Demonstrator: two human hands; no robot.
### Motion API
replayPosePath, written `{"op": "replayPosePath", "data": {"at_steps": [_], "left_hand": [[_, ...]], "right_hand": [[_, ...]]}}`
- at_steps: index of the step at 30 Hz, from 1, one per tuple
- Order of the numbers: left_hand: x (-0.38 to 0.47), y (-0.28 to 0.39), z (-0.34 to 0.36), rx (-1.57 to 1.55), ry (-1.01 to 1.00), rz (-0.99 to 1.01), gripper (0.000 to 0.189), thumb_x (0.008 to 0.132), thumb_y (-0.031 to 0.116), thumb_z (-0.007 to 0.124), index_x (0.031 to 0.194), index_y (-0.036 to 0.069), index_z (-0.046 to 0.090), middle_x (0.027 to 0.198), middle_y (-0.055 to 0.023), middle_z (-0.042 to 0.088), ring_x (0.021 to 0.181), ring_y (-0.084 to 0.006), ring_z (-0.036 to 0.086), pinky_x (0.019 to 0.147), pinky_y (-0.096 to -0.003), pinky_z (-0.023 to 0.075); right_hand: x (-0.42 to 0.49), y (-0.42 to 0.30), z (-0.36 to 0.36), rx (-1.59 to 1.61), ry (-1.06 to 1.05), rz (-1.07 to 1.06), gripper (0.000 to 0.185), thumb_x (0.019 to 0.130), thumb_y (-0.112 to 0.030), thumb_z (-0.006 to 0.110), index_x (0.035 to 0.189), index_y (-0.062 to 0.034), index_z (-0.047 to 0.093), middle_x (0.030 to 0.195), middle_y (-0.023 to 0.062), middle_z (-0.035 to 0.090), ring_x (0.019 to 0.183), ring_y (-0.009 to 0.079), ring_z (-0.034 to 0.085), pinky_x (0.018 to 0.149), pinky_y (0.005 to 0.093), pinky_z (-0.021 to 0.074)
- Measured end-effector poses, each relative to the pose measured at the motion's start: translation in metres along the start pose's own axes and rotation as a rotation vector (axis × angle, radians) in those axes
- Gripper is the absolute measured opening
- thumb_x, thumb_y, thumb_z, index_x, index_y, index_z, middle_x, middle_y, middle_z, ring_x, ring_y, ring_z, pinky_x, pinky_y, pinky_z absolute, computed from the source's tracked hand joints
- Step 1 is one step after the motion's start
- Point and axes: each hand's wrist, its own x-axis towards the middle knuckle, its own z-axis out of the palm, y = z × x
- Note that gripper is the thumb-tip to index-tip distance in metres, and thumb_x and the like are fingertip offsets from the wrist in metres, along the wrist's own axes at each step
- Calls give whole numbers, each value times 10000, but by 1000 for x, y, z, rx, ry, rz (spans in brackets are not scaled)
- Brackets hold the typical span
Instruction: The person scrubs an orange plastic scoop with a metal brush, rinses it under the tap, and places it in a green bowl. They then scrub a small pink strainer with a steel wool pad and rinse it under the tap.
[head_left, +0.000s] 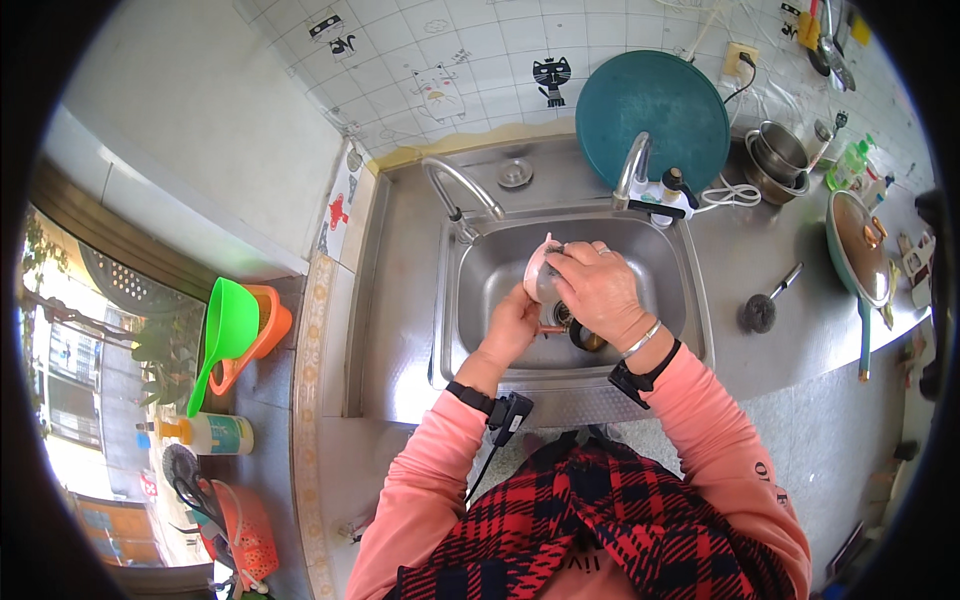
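Above the sink (472, 300), my left hand (511, 324) grips a small pink vessel (532, 274) by its lower side. The vessel is tilted, and a pointed lip sticks out at its top. My right hand (600, 289) presses a dark steel wool scrubber (553, 248) against its open side; the fingers hide much of both. Beneath my hands, near the drain (561, 311), lies a partly hidden object with a black curved rim (577, 336). A pinkish rod-like piece (553, 329) shows beside it.
Two faucets (469, 187) (636, 165) arch over the sink's back edge. A round green board (652, 112) leans on the tiled wall. On the right counter are a handled steel wool brush (761, 311), a lidded pan (859, 247) and metal bowls (780, 157). A green scoop (229, 322) sits left.
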Motion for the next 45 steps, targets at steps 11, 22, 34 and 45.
{"op": "replayPosePath", "data": {"at_steps": [11,22,34,45], "left_hand": [[-12,-30,2,252,33,219,161,833,5,453,976,34,521,795,-176,595,662,-361,575,600,-399,466],[-18,-27,-4,631,163,415,172,809,39,486,975,71,519,805,-173,597,706,-350,581,594,-430,462],[-32,-36,-2,-213,14,-196,65,873,41,481,933,46,504,665,-23,548,549,-91,518,484,-214,444],[-36,-27,7,-129,-115,-86,110,862,-8,442,940,30,510,659,-30,532,541,-88,501,474,-220,418]], "right_hand": [[12,25,4,297,-84,348,122,734,-151,562,787,-65,629,787,100,602,758,311,572,670,415,460],[-2,46,17,563,-417,706,263,689,-195,604,888,-29,651,835,150,642,784,302,609,721,340,473],[-26,51,-12,720,-22,776,246,718,-160,616,916,-16,630,787,126,639,697,235,608,654,321,472],[-40,23,9,326,-92,454,155,720,-159,570,838,-87,641,837,106,614,795,312,575,693,395,464]]}}
